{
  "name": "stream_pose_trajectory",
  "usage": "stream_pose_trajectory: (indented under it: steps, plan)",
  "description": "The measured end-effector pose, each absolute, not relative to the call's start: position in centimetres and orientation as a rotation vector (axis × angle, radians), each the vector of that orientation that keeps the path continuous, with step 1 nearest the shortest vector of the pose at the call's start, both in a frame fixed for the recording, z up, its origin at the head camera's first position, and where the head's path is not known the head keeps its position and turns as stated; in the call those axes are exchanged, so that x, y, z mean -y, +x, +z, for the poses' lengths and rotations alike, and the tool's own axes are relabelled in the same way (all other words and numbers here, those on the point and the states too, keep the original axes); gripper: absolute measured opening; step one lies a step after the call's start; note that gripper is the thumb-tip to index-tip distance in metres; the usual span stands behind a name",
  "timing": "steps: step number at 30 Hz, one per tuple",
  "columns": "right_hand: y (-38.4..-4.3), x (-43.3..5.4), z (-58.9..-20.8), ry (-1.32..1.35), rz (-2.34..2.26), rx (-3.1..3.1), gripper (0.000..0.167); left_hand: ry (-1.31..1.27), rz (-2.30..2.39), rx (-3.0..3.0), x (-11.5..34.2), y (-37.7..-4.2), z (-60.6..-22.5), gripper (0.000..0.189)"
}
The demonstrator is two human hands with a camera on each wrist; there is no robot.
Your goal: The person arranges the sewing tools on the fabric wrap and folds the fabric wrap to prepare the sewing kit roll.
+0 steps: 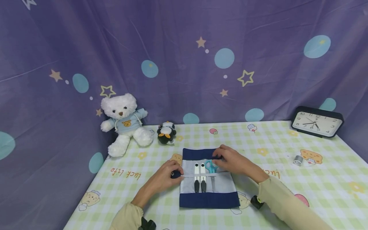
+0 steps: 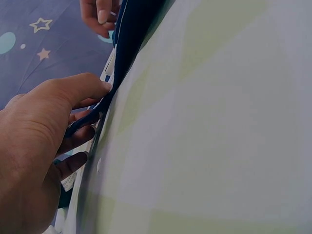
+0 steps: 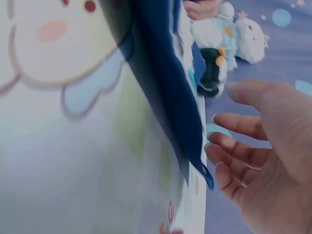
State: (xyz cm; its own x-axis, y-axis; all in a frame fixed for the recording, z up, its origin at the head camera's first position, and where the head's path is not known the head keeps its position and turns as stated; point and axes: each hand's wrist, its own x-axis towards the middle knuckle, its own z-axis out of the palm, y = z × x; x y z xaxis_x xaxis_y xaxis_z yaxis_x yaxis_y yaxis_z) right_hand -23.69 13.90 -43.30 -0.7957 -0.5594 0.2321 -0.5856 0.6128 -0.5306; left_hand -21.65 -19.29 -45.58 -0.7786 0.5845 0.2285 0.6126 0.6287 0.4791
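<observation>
A navy and grey fabric pouch (image 1: 208, 200) lies unfolded on the table. An elastic band across its middle holds turquoise-handled scissors (image 1: 211, 166) and two slim white tools (image 1: 200, 171) with black ends, whose exact kind I cannot tell. At the pouch's left edge my left hand (image 1: 164, 177) pinches a navy tab (image 1: 175, 174) with a round snap on it; the left wrist view shows the navy fabric (image 2: 87, 121) between thumb and fingers. Over the top right corner hovers my right hand (image 1: 231, 160), near the scissors' handles. Its fingers (image 3: 239, 124) are loosely bent around nothing.
Behind the pouch at left sit a white teddy bear (image 1: 126, 124) in a blue top and a small penguin plush (image 1: 166, 132). A black-framed clock (image 1: 317, 122) stands at the back right. A small grey spool (image 1: 298, 160) lies at right on the checked tablecloth (image 1: 161, 214).
</observation>
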Motion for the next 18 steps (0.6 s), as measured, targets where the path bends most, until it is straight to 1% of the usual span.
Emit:
stream_pose_trajectory:
  steps: [8, 13, 18]
  plan:
    - [-23.0, -17.5, -42.9, 0.885, 1.078, 2.724, 0.018, -1.028, -0.855, 2.784, 19.3, -21.7, -45.7, 0.01]
    - [-22.3, -19.7, -42.8, 0.788, 1.087, 2.734, 0.016, -1.034, -0.865, 2.777, 19.3, -21.7, -45.7, 0.01]
    - [-21.8, -21.6, -43.4, 0.751, 1.089, 2.738, 0.012, -1.031, -0.869, 2.779, 19.3, -21.7, -45.7, 0.01]
